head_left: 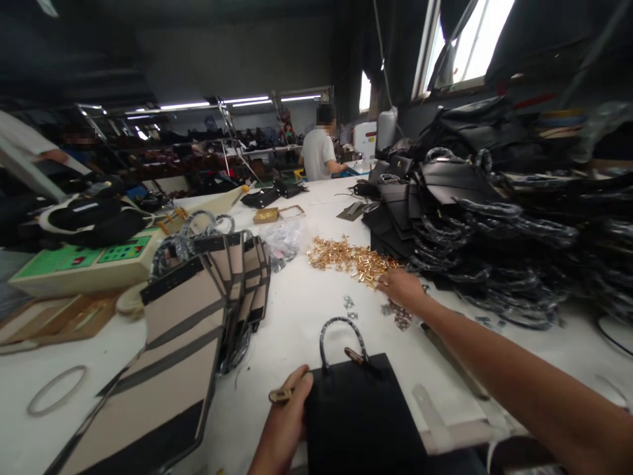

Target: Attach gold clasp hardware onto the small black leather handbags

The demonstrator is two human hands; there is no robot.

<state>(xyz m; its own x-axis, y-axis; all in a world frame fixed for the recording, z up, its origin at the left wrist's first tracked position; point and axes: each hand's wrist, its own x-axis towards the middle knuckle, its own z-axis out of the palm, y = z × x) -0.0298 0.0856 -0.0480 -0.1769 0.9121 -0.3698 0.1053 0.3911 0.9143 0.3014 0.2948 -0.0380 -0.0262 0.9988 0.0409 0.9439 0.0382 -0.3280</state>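
My left hand grips the left edge of a black bag panel near the front of the table. A short brass-coloured tool sticks out of the same hand, its kind unclear. The panel's looped handle is wrapped in clear film and stands up from the top edge. A brown-and-metal piece lies at the handle's right foot. My right hand reaches to the right end of a pile of gold metal fittings, fingers bent together; what they pinch is hidden.
Stacked beige-and-black bag panels lie to the left. Black bags with film-wrapped handles are heaped at the right. Small perforated plates lie mid-table. A green-topped machine stands at the left; a person is beyond the table.
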